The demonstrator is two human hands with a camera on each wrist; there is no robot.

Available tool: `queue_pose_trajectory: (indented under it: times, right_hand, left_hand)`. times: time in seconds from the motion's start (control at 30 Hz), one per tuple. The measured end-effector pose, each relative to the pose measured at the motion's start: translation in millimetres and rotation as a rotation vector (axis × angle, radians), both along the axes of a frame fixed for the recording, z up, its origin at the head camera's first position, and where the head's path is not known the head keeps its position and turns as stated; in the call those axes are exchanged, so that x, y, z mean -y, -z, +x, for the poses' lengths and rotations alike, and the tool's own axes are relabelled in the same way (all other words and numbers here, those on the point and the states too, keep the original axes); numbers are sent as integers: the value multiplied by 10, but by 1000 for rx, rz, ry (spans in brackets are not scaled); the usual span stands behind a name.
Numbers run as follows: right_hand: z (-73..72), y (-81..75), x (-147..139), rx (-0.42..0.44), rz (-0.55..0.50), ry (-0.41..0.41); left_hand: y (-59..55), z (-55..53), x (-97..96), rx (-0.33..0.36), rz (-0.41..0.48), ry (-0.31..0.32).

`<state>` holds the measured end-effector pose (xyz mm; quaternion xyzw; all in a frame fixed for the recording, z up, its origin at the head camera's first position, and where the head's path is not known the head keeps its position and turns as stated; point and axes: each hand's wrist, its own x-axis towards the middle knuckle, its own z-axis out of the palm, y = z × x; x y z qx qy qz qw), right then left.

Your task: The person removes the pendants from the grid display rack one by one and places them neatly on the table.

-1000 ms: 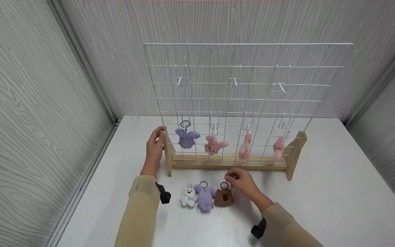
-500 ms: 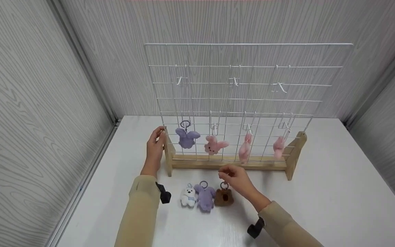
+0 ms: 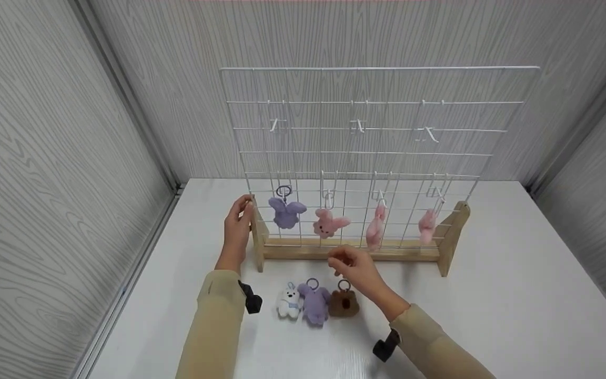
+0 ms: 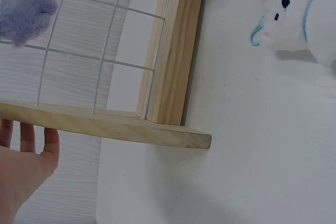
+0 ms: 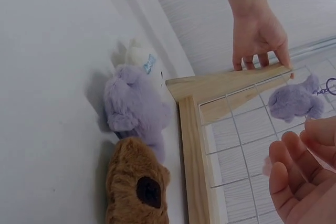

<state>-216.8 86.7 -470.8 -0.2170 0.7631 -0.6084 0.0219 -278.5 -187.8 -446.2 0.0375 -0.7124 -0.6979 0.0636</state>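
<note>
My left hand (image 3: 237,229) grips the wooden side piece (image 4: 113,128) of a white wire-grid display rack (image 3: 353,152), near its upper end. My right hand (image 3: 360,267) hovers before the rack's lower rail with fingers loosely bent; the right wrist view shows nothing in it. Below it on the table lie three plush keychains side by side: a white bear (image 3: 289,302), a purple plush (image 3: 314,305) and a brown bear (image 3: 344,303). From the lower hooks hang a purple bunny keychain (image 3: 286,215), a pink bunny keychain (image 3: 328,225) and two more pink plush keychains (image 3: 375,231).
Three bare white hooks (image 3: 360,126) stick out from the upper grid. A wooden rail (image 3: 303,251) joins the rack's two side pieces. The white table (image 3: 518,295) is bounded by grey wood-grain panels (image 3: 45,158) on the left, back and right.
My right hand has moved left and slightly away from me, from beside the brown bear's ring toward the rack's lower rail. My left hand stays on the side piece.
</note>
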Motion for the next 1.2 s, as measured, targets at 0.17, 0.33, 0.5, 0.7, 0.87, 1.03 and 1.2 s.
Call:
queue_pose_trajectory:
  times: [0.17, 0.33, 0.5, 0.7, 0.87, 1.03, 1.2]
  right_hand:
    - [2, -106, 82, -10, 28, -41]
    - [7, -229, 186, -33, 38, -30]
    - [0, -311, 289, -56, 61, -47]
    - [-43, -396, 395, -84, 49, -58]
    - [-87, -446, 466, -90, -28, -76]
    - [-119, -500, 529, -43, -84, -96]
    - [-161, -574, 594, -59, -118, -63]
  left_hand:
    - [-8, -11, -6, 1, 3, -2]
    - [-2, -32, -10, 9, 17, 0]
    - [49, -56, 3, -2, 30, -3]
    - [41, -50, 18, -13, 36, 1]
    - [186, -151, 62, -21, 38, -5]
    - [273, -198, 73, -39, 13, -29]
    - [278, -198, 64, -56, 15, -33]
